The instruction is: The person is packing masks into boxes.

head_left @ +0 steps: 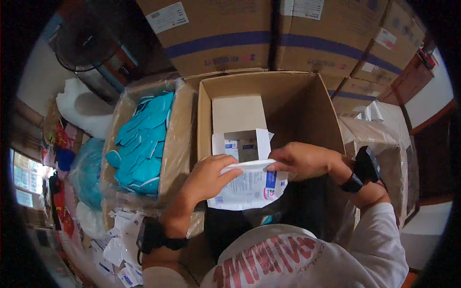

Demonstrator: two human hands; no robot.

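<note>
A white packet (247, 192) with blue and pink print hangs in front of my body, its top edge folded over. The fingers of my left hand (213, 175) pinch the left end of that fold. My right hand (302, 158) grips the other end, thumb and fingers closed on it. Just beyond the packet, a small open carton (238, 113) stands inside a large cardboard box (204, 115). Some printed white packets (247, 150) show within the carton, though the held packet hides its lower part.
To the left, a plastic-lined box (180, 144) holds a heap of flat teal pieces (144, 139) with white edges. Loose white printed packets (122, 245) lie at the lower left. Tall cartons (225, 53) rise at the back; another plastic-lined box (394, 158) stands at right.
</note>
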